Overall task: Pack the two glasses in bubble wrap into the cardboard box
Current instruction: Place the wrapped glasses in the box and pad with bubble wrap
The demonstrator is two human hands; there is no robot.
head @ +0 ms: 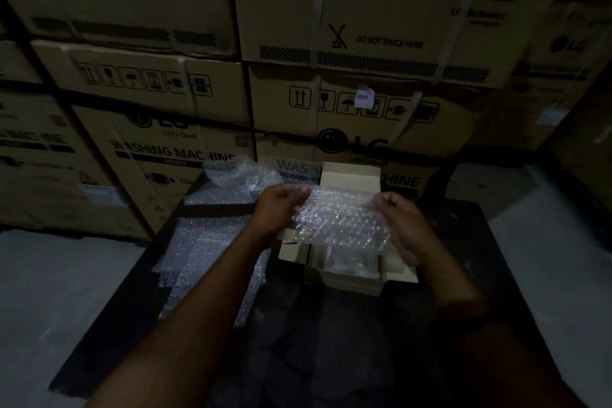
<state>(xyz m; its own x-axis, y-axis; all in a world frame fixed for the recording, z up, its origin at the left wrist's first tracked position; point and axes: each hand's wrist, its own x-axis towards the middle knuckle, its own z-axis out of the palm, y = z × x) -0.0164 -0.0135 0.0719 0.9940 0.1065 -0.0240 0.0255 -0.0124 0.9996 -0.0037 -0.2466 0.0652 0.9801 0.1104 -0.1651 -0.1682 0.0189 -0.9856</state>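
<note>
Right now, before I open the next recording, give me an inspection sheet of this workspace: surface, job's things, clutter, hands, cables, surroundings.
Surface: dark table, dimly lit.
Job's things: open cardboard box on the table; bubble wrap sheet held over it; glasses cannot be made out, box interior too dim.
Clutter: loose bubble wrap spread on the table left of the box.
Hands: left hand and right hand each grip one end of the sheet.
Cables: nothing seen.
Surroundings: stacked washing machine cartons behind; grey floor either side.
</note>
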